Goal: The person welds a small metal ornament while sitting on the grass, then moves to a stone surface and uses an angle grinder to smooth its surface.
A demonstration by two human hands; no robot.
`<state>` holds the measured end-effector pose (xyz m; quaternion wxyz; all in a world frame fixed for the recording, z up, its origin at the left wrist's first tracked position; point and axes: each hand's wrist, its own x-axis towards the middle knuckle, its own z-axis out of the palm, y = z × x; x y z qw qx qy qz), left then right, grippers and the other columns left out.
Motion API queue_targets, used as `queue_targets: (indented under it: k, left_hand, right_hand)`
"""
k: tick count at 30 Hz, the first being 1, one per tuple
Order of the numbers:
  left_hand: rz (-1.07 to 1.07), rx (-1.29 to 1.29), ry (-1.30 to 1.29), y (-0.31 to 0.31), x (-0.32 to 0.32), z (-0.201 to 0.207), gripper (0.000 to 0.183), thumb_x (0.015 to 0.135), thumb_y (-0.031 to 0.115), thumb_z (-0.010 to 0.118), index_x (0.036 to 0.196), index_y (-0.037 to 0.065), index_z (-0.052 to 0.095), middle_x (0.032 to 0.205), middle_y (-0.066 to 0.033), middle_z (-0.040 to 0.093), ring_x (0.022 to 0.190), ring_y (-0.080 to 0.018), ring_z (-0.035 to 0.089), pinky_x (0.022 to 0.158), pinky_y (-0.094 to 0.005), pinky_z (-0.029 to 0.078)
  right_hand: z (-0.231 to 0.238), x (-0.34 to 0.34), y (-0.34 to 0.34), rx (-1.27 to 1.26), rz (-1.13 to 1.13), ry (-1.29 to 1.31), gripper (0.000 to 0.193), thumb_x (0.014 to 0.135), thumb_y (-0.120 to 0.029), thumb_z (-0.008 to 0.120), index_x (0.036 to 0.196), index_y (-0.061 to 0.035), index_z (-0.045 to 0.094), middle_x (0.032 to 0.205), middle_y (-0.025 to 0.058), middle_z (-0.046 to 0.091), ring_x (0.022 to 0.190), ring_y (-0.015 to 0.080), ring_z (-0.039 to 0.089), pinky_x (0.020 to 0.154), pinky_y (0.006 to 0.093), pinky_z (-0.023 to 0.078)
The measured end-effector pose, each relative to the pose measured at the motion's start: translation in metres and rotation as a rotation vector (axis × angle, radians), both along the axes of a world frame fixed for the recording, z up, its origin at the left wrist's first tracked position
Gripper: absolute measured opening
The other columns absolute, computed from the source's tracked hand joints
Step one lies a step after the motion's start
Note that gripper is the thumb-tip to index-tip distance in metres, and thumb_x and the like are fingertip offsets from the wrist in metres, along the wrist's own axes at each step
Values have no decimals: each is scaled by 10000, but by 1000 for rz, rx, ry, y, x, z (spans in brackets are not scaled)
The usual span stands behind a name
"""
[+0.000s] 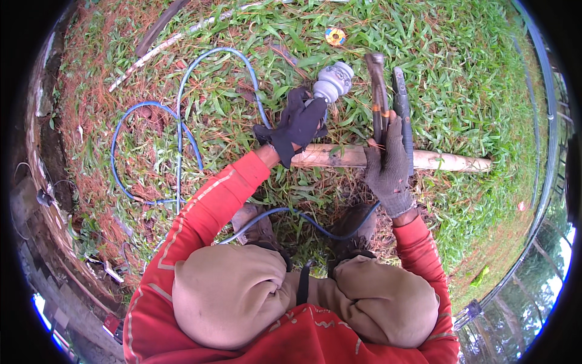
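My left hand (300, 124), in a black glove, is closed around the lower end of a grey, bulbous ribbed fitting (333, 82), held above the grass. My right hand (389, 170) wears a grey knit glove; its fingers are stretched forward and the thumb stands apart. Between thumb and fingers lies the lower end of a long-handled metal tool (377, 91) with orange bands; its exact kind is unclear. Just right of the fingers, a dark grey bar-like tool (401, 100) lies across a wooden pole (336, 156). The pole passes beneath both hands.
A blue cable (180, 139) loops over the grass to the left, and a length of it runs past my boots (357, 227). Farther off are a yellow-and-blue round roll (334, 36), a thin pale stick (160, 51) and a dark piece of wood (160, 27). A rough edge bounds the left.
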<state>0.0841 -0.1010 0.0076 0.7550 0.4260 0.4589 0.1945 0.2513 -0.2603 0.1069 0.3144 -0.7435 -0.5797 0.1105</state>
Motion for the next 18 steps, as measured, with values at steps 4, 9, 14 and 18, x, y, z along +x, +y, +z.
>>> queue_targets:
  k: [4,9,14,18]
  left_hand:
    - [32,-22,-10,-1,3,2,407,1073,260,701,1276,62,408,766,-24,620,571,-80,545,488,-263,446]
    - [31,-12,-39,0,2,-2,410,1073,246,697,1288,58,403,747,-26,610,552,-90,536,481,-271,444]
    - [70,-45,-49,-1,6,1,410,1077,248,699,1297,69,403,744,-27,614,554,-97,551,481,-273,449]
    - [-20,-46,-62,3,-1,-8,406,1081,237,694,1313,81,399,740,-30,616,553,-103,556,480,-273,450]
  right_hand:
    - [-5,18,1,-309,61,142,754,1013,5,595,1728,-17,357,1453,327,668,1285,500,697,1059,509,585]
    - [-12,11,-1,-35,14,-6,748,986,27,603,1704,-24,402,1398,312,700,1231,458,731,1035,515,606]
    - [-12,25,0,-192,85,54,757,966,41,624,1695,-50,439,1385,269,724,1218,440,739,1035,489,603]
    - [-18,23,-2,36,42,-26,743,962,40,634,1682,-47,468,1382,259,729,1202,431,740,1026,484,599]
